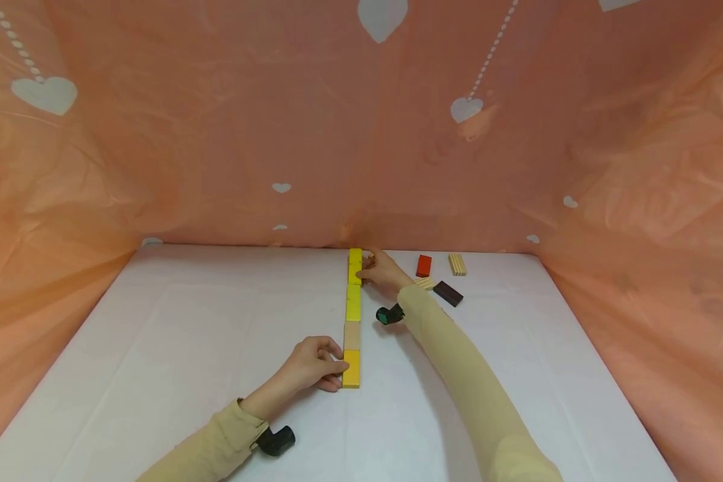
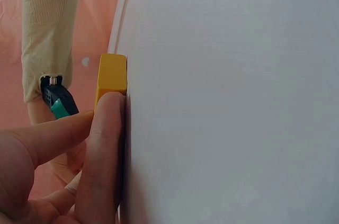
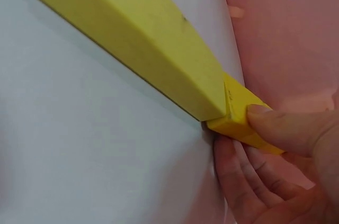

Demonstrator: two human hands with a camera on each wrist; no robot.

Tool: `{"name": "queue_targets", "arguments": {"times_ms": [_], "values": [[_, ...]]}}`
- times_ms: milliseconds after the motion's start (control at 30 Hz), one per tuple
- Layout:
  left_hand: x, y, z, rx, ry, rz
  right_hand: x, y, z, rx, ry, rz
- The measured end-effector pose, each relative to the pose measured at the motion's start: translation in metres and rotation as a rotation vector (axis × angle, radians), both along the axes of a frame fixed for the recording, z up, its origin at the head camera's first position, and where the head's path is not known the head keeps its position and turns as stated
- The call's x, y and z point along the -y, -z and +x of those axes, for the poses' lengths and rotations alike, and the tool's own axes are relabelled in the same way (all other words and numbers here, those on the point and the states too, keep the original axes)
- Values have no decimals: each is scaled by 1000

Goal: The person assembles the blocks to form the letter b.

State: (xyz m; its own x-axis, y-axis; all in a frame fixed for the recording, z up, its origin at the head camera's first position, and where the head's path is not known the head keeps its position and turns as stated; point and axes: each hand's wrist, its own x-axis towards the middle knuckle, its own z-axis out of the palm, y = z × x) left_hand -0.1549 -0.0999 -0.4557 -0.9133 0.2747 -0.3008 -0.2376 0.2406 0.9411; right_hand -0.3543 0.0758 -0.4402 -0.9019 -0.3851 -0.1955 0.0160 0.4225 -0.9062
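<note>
A straight row of flat blocks runs away from me in the head view. At its near end lies an orange-yellow block (image 1: 352, 376), which my left hand (image 1: 314, 365) pinches from the left at its edge; in the left wrist view a finger hides much of this block (image 2: 113, 73). Beyond it come a tan block (image 1: 352, 336) and a lemon-yellow block (image 1: 353, 304). My right hand (image 1: 387, 273) grips the far yellow block (image 1: 355, 260), thumb on it and fingers along its side. The right wrist view shows this yellow block (image 3: 241, 107) meeting the lemon-yellow one (image 3: 132, 33) end to end.
Right of the right hand lie a red block (image 1: 424, 266), a dark brown block (image 1: 448, 293) and two striped pale wood pieces, one of them (image 1: 457, 264) farther back. An orange curtain (image 1: 247, 134) with hearts borders the white table (image 1: 217, 301).
</note>
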Motion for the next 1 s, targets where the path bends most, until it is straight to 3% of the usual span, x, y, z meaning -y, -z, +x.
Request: {"name": "queue_targets", "arguments": {"times_ms": [567,1000], "values": [[-2,1,-2,6,-4,-16,-1,-3,-4,7,2,102],[-1,2,-2,-1,4,-7,-5,-2,-6,54,23,58]]}}
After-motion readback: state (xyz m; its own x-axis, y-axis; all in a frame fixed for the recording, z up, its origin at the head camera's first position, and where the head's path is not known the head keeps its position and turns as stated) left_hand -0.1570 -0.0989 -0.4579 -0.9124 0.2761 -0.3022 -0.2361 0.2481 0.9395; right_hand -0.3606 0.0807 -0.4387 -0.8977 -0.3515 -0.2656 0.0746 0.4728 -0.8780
